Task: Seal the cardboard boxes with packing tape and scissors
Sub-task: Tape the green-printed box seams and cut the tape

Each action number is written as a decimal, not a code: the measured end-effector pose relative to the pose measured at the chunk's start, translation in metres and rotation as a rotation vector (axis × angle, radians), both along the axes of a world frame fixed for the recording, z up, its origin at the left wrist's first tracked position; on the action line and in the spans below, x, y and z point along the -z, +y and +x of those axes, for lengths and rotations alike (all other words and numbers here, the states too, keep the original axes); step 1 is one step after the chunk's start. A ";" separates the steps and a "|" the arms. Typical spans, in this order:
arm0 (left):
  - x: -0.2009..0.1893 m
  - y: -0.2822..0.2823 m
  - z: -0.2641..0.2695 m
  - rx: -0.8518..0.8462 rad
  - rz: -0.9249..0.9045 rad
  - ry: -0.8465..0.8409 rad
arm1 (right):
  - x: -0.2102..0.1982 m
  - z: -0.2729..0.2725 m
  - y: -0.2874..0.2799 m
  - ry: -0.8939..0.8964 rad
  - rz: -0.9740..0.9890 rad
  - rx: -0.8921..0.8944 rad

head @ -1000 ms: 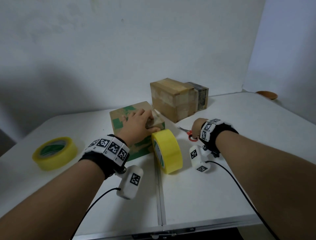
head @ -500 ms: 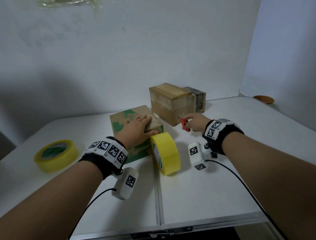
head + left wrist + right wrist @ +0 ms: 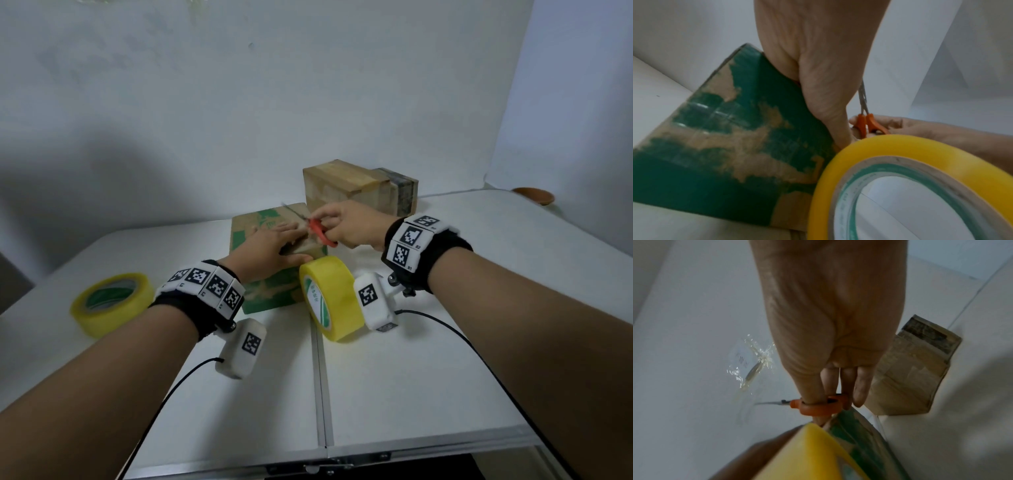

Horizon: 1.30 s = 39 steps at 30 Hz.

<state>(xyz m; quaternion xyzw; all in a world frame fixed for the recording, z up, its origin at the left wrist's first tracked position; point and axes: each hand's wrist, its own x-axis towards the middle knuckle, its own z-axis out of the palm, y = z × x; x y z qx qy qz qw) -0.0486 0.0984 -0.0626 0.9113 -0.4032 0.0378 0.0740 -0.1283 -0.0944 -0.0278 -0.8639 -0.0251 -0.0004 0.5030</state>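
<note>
A small cardboard box with green print [image 3: 270, 294] [image 3: 731, 146] sits mid-table. My left hand [image 3: 270, 248] [image 3: 818, 65] lies flat on its top, thumb down its right side. A yellow tape roll [image 3: 330, 301] [image 3: 910, 186] [image 3: 813, 456] stands on edge against the box's right front corner. My right hand [image 3: 349, 224] [image 3: 830, 337] grips red-handled scissors [image 3: 320, 231] [image 3: 866, 120] [image 3: 818, 405] over the box's right top edge, thumb through a loop, blades pointing back left.
A taller taped brown box [image 3: 356, 186] [image 3: 906, 369] stands behind the right hand. A second yellow tape roll [image 3: 111, 301] lies flat at the left. A brown dish [image 3: 534, 195] sits at the far right. The table seam [image 3: 320, 394] runs toward me.
My right hand picked the scissors up from the table and carried them left to the green box's top. The left hand stayed on the box.
</note>
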 end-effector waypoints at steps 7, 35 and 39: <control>-0.009 0.003 -0.002 -0.012 -0.218 0.124 | 0.000 0.006 0.000 0.067 -0.220 0.007; -0.026 0.039 -0.083 -0.312 -0.498 1.177 | 0.013 0.018 0.021 -0.063 -0.413 -0.031; -0.019 0.040 -0.087 -0.303 -0.607 1.216 | 0.030 0.015 0.019 -0.102 -0.287 -0.025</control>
